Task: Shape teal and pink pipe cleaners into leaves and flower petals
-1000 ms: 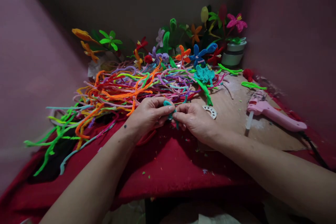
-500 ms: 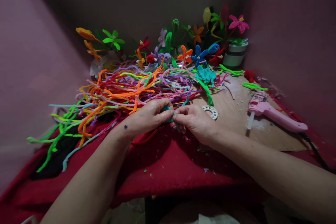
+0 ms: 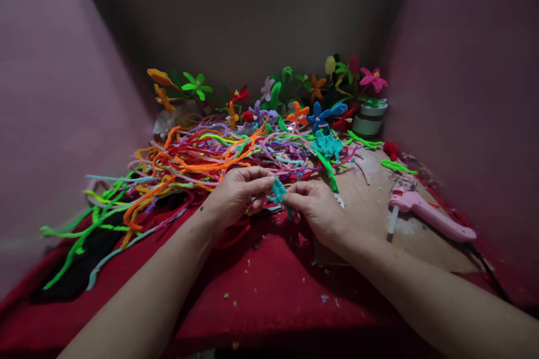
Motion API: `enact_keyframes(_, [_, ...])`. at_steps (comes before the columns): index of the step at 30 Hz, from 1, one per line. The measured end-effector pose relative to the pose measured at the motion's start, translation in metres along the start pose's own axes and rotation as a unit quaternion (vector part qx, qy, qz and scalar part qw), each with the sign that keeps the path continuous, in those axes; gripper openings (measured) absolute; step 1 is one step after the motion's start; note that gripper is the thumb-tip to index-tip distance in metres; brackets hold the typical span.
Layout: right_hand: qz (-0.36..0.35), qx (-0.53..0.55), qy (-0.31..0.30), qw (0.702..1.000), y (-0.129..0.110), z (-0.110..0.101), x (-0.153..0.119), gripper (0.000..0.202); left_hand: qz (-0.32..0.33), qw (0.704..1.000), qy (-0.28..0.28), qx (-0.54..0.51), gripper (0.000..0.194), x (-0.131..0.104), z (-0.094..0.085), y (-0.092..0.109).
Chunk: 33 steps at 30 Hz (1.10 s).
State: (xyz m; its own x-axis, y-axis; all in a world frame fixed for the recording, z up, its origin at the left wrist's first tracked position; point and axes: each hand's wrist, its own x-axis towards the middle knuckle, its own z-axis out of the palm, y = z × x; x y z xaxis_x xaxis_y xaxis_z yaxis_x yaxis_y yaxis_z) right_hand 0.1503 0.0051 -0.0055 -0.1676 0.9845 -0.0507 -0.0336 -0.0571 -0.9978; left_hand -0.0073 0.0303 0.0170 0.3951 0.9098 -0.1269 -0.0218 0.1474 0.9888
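Between my two hands is a small teal piece of bent pipe cleaner [image 3: 278,189], held above the red cloth. My left hand [image 3: 242,190] pinches its upper left side between thumb and fingers. On its lower right side, my right hand [image 3: 314,202] grips it with thumb and forefinger. Behind my hands spreads a large heap of loose pipe cleaners [image 3: 197,165] in many colours. A teal bundle of shaped pipe cleaners [image 3: 327,146] lies at the heap's right end. Partly hidden behind my right hand is a white disc with holes [image 3: 339,200].
A pink glue gun [image 3: 425,210] rests on a brown board [image 3: 357,179] at the right, its cord trailing off. Several pipe-cleaner flowers [image 3: 319,116] stand along the back, near a pale pot [image 3: 369,119]. Scraps dot the red cloth [image 3: 269,303]. Pink walls flank both sides.
The view has tilted up, so the scene sits lower. My left fingers have shifted on the teal piece, and more of it shows between my hands.
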Motion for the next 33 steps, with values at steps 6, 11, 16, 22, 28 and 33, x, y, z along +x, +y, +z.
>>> enact_keyframes(6, [-0.008, 0.004, -0.010, 1.000, 0.001, 0.001, -0.001, 0.016, 0.024, 1.000, 0.007, 0.009, 0.024, 0.000, 0.005, -0.005])
enact_keyframes(11, [-0.012, 0.004, -0.020, 1.000, 0.003, 0.002, -0.001, 0.015, 0.033, 0.992, 0.048, 0.109, 0.024, -0.004, 0.011, -0.002])
enact_keyframes(16, [-0.026, -0.015, 0.001, 1.000, 0.004, 0.003, -0.003, 0.012, 0.134, 0.949, 0.136, 0.249, 0.022, -0.005, 0.018, -0.001])
enact_keyframes(22, [-0.050, -0.032, 0.015, 0.998, 0.003, 0.003, -0.003, 0.014, 0.047, 0.992, 0.058, 0.098, 0.024, -0.005, 0.017, -0.003])
enact_keyframes(28, [-0.016, 0.018, -0.019, 1.000, 0.005, 0.001, 0.000, 0.013, 0.046, 0.994, 0.064, 0.081, 0.028, -0.003, 0.014, -0.007])
enact_keyframes(33, [-0.009, 0.097, -0.059, 0.993, 0.001, -0.001, -0.002, 0.005, 0.030, 0.996, 0.071, 0.032, 0.024, -0.004, 0.015, -0.002])
